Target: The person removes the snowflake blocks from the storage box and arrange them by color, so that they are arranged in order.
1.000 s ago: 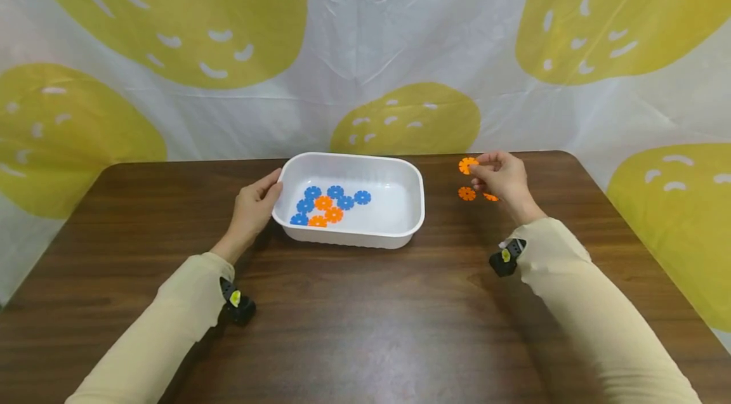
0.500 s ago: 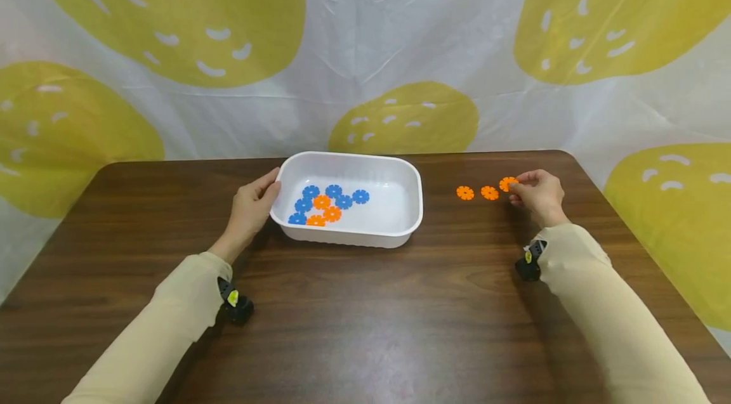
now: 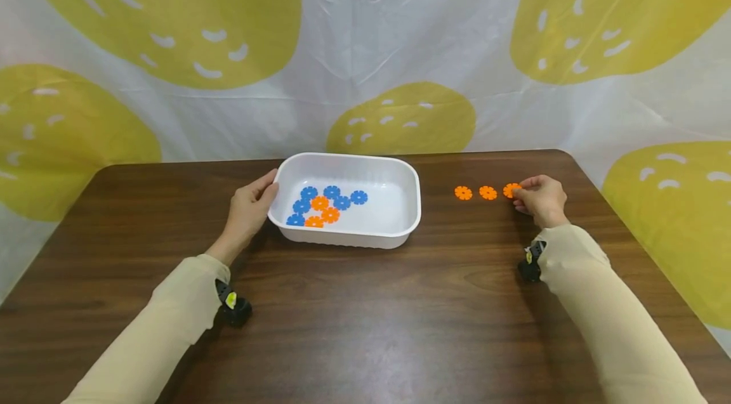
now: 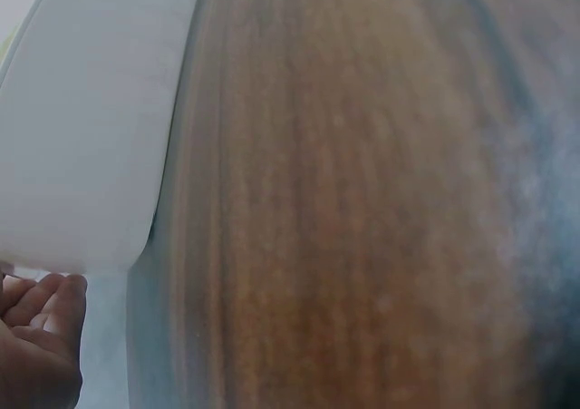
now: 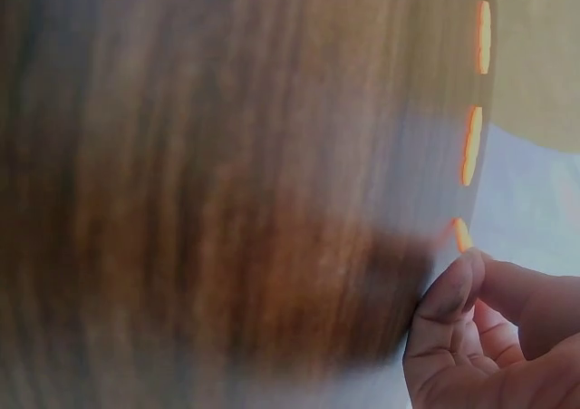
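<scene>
A white plastic tray (image 3: 388, 242) stands near the table's back edge, with several blue notched discs (image 3: 358, 197) and a few orange ones (image 3: 330, 215) lying in its left part. At the tray's left end, my left hand (image 3: 247, 210) grips the rim; the left wrist view shows its curled fingers (image 4: 63, 309) against the tray wall. My right hand (image 3: 542, 200) pinches an orange notched disc (image 3: 511, 189) by its right edge, between thumb and fingers, at or just above the tabletop. Left of it lie two more orange discs, a middle one (image 3: 488, 193) and an outer one (image 3: 463, 193), in a row.
The brown wooden table (image 3: 365, 315) extends toward me in front of the tray. Behind its back edge hangs a white curtain (image 3: 354, 42) with yellow shapes. A small black camera (image 3: 530, 264) is strapped to each wrist.
My right hand has carried the orange disc rightward and down from above the other two to the right end of their row. The left hand has stayed on the tray.
</scene>
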Action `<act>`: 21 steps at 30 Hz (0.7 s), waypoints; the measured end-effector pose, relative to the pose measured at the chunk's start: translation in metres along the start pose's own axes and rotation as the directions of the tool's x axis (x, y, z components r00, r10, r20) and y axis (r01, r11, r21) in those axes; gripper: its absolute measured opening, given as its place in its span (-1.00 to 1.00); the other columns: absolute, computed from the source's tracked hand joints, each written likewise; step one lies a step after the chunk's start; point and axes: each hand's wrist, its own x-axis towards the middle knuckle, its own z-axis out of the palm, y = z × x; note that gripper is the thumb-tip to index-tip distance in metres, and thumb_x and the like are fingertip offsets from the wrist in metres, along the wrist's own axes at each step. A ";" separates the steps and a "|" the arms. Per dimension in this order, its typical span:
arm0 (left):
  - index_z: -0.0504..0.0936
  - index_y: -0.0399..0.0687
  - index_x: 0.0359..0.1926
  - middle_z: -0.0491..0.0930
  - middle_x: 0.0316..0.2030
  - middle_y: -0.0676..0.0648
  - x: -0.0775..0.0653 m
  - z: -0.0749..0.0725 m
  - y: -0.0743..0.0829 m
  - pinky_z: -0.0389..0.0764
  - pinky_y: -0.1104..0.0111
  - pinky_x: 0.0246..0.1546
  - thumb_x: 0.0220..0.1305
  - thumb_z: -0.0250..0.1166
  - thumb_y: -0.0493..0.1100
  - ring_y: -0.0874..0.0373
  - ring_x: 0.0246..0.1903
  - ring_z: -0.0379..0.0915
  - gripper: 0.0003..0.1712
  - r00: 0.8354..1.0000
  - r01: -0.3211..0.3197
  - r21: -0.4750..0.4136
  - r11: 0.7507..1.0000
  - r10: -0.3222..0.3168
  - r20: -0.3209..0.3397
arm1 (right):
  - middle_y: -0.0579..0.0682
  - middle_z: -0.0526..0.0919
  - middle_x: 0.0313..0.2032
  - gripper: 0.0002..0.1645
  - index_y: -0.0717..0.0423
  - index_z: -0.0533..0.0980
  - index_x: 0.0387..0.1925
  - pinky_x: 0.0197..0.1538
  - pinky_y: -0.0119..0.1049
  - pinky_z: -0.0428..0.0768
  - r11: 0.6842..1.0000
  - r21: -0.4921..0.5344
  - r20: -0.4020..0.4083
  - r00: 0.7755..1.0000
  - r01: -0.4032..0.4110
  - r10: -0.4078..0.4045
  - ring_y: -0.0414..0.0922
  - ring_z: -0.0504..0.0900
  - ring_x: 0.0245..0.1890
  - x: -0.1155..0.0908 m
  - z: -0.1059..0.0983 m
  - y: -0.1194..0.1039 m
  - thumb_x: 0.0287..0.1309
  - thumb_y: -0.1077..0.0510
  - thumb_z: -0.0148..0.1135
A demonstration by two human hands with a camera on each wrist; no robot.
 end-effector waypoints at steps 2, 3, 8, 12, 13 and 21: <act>0.36 -0.23 0.29 0.36 0.24 -0.23 0.000 0.000 0.000 0.43 0.17 0.16 0.39 0.06 -0.18 -0.04 0.24 0.31 -0.52 1.000 -0.002 -0.001 1.000 0.002 -0.001 | -0.03 0.47 -0.42 -0.71 0.37 0.36 -0.10 -0.45 -0.45 0.65 1.000 -0.011 -0.005 1.000 0.001 -0.001 -0.40 0.53 -0.69 0.001 0.000 0.001 0.17 0.32 0.16; 0.36 -0.23 0.29 0.36 0.25 -0.23 0.000 0.000 0.000 0.43 0.16 0.17 0.39 0.06 -0.18 -0.05 0.24 0.31 -0.52 1.000 -0.003 -0.002 1.000 0.003 -0.001 | -0.01 0.46 -0.41 -0.70 0.38 0.37 -0.09 -0.47 -0.45 0.65 1.000 -0.021 -0.007 1.000 0.003 -0.003 -0.40 0.52 -0.69 0.001 0.001 0.001 0.17 0.32 0.16; 0.35 -0.23 0.29 0.36 0.24 -0.23 -0.001 0.000 0.001 0.43 0.17 0.17 0.39 0.06 -0.18 -0.04 0.24 0.30 -0.52 1.000 -0.005 -0.002 1.000 0.005 0.001 | -0.01 0.47 -0.43 -0.71 0.40 0.39 -0.09 -0.51 -0.49 0.62 0.996 -0.083 -0.019 1.000 0.014 -0.016 -0.40 0.49 -0.69 0.001 0.002 0.001 0.18 0.31 0.15; 0.36 -0.23 0.28 0.37 0.24 -0.22 0.000 0.000 0.001 0.43 0.18 0.16 0.39 0.06 -0.18 -0.03 0.24 0.31 -0.52 1.000 -0.004 0.004 1.000 0.004 -0.002 | -0.01 0.47 -0.42 -0.70 0.41 0.41 -0.08 -0.53 -0.51 0.59 0.993 -0.117 -0.034 0.999 0.016 -0.020 -0.40 0.46 -0.68 0.000 0.003 0.001 0.18 0.31 0.14; 0.37 -0.23 0.28 0.37 0.24 -0.22 0.000 0.000 0.001 0.43 0.18 0.16 0.39 0.06 -0.18 -0.03 0.24 0.31 -0.52 1.000 -0.004 0.005 1.000 0.004 -0.003 | -0.01 0.46 -0.42 -0.71 0.40 0.42 -0.08 -0.54 -0.52 0.59 0.992 -0.123 -0.037 0.999 0.014 -0.019 -0.40 0.46 -0.68 0.000 0.003 0.001 0.18 0.30 0.14; 0.37 -0.23 0.28 0.37 0.24 -0.22 0.000 0.000 0.000 0.42 0.18 0.18 0.40 0.06 -0.17 -0.03 0.24 0.31 -0.52 1.000 0.001 -0.007 1.000 -0.001 -0.006 | -0.01 0.48 -0.44 -0.71 0.40 0.45 -0.10 -0.55 -0.52 0.57 0.985 -0.171 -0.035 0.999 0.001 -0.007 -0.37 0.45 -0.68 0.001 0.003 0.001 0.19 0.27 0.15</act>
